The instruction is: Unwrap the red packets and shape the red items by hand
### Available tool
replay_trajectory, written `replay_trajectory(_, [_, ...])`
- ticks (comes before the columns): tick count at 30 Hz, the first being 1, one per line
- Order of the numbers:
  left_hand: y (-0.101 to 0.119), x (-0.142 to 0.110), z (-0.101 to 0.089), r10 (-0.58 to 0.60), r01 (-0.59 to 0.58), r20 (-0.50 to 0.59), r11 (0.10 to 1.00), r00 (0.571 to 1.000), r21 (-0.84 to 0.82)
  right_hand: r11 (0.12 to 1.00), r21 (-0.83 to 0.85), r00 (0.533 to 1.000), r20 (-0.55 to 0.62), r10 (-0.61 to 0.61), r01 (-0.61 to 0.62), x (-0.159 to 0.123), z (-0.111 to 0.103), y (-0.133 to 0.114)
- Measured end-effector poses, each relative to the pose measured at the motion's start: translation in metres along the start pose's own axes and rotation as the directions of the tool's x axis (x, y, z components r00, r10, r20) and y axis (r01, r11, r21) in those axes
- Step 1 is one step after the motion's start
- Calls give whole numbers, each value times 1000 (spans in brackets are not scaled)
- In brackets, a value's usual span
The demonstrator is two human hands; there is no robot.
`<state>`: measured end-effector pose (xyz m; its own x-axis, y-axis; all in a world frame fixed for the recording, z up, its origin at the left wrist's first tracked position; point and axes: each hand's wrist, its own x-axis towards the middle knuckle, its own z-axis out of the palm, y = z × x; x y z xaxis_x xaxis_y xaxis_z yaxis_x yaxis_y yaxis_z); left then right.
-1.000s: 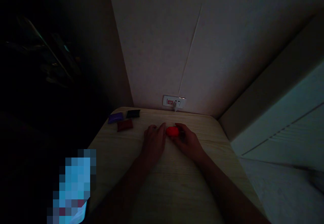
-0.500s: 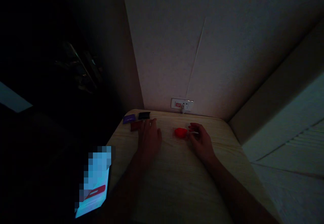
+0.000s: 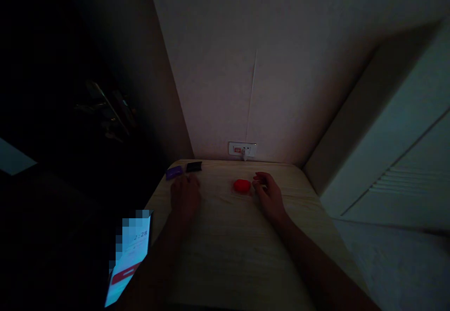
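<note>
My left hand (image 3: 185,196) is at the left of the table, its fingers bent downward and slightly blurred. It covers the spot where a dark red packet lay; what is under the fingers is hidden. Just beyond it lie a purple packet (image 3: 174,173) and a black packet (image 3: 194,166). Near the middle, a bright red soft-looking lump (image 3: 242,186) rests on what looks like clear wrapping. Right beside it is my right hand (image 3: 270,197), fingers loosely curled with a small gap between thumb and forefinger. Whether it touches the wrapping's edge is unclear.
The pale wooden table (image 3: 225,245) stands against a wall with a socket (image 3: 242,150) and a plug in it. A lit phone (image 3: 130,259) is at the lower left. A dark door with a handle (image 3: 108,105) is on the left, a light cabinet (image 3: 386,161) on the right.
My left hand has moved left over the dark red packet, which is now out of sight. My right hand stays beside the red lump. The whole view has shifted slightly.
</note>
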<state>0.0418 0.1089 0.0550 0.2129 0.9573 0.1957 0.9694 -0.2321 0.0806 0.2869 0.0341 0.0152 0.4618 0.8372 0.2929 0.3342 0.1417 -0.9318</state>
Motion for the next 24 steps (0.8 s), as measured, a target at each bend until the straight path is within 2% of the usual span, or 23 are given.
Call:
replay_trajectory(5, [18, -6, -1, 83, -79, 60, 994, 995, -77, 1000, 22, 1000, -12, 13, -13, 0, 2, -1])
replay_trajectory(8, [36, -9, -2, 181, -170, 58, 973, 982, -153, 999, 42, 999, -47, 8, -6, 0, -1, -3])
replay_trajectory(11, [52, -14, 0, 327, -305, 26, 905, 945, -295, 998, 58, 996, -85, -3, 8, -3, -10, -7])
replay_trajectory(12, [56, -17, 2, 392, -366, -25, 832, 920, -417, 998, 62, 997, -80, -6, 11, -5, -12, -10])
replay_trajectory(14, [61, -24, 8, 457, -418, -100, 676, 884, -606, 997, 71, 1000, -15, -12, 13, -9, -16, -17])
replay_trajectory(17, [65, -33, 20, 537, -481, -166, 521, 827, -705, 997, 76, 985, 170, -20, 8, -18, -15, -30])
replay_trajectory(19, [67, -37, 26, 560, -524, -222, 464, 798, -714, 998, 61, 948, 318, -24, 5, -23, -13, -38])
replay_trajectory(22, [68, -40, 31, 586, -543, -240, 420, 774, -727, 1000, 4, 930, 368, -13, 12, -25, -11, -43])
replay_trajectory(24, [68, -40, 31, 587, -515, -210, 420, 782, -747, 996, -63, 923, 383, -40, 69, -25, -12, -41])
